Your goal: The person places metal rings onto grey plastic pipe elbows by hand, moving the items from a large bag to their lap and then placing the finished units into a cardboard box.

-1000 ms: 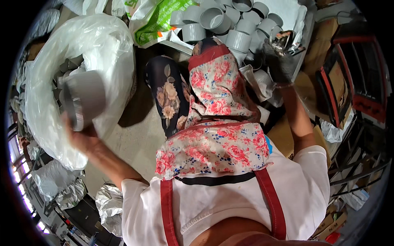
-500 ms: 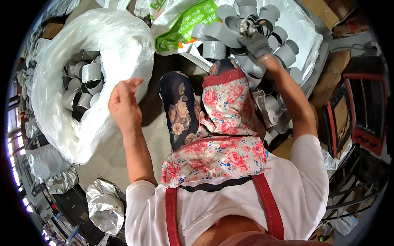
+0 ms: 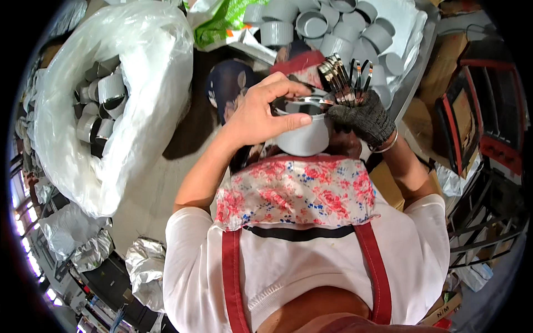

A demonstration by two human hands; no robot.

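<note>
A grey plastic cup-like piece (image 3: 302,137) stands upright at my lap, its dark opening facing up. My bare left hand (image 3: 264,108) curls round its rim, thumb on the near side and fingers on the far side. Between them a thin shiny metal ring (image 3: 311,100) lies at the rim. My right hand (image 3: 363,117), in a dark grey glove, is closed on a bunch of shiny metal rings (image 3: 337,80) that fan out above the fingers. The right fingertips are close to the cup's right side; whether they touch it, I cannot tell.
At the far left stands a large translucent plastic bag (image 3: 166,83) with grey pieces with shiny bands (image 3: 112,89) inside. Many loose grey pieces (image 3: 312,24) are heaped ahead, beside a green and white sack (image 3: 222,25). A red-framed black rack (image 3: 494,111) is at the right.
My right hand has come back from the heap toward my lap with the rings. My left hand has moved right onto a grey piece that now stands at my lap.
</note>
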